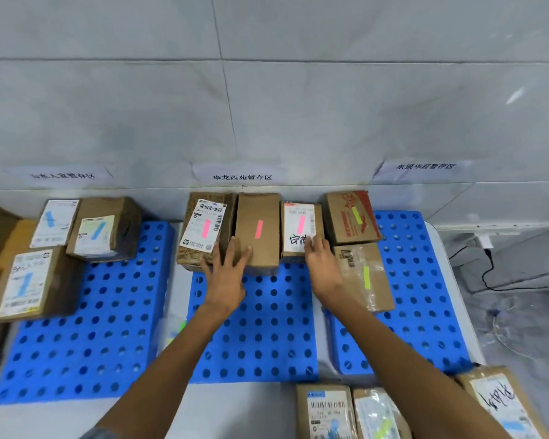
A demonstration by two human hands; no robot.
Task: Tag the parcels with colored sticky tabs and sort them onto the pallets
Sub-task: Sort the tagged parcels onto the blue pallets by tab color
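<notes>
Three blue perforated pallets lie side by side: the left pallet, the middle pallet, the right pallet. At the back of the middle pallet stand three pink-tabbed parcels: a labelled box, a plain brown box and a white-labelled box. My left hand rests with spread fingers on the front of the plain box. My right hand touches the front of the white-labelled box. Three blue-tabbed parcels sit on the left pallet, two yellow-tabbed parcels on the right.
Three more parcels lie on the floor at the bottom right. A pack of coloured tabs lies between the left and middle pallets. Paper zone signs hang on the tiled wall behind. A black cable runs at the right.
</notes>
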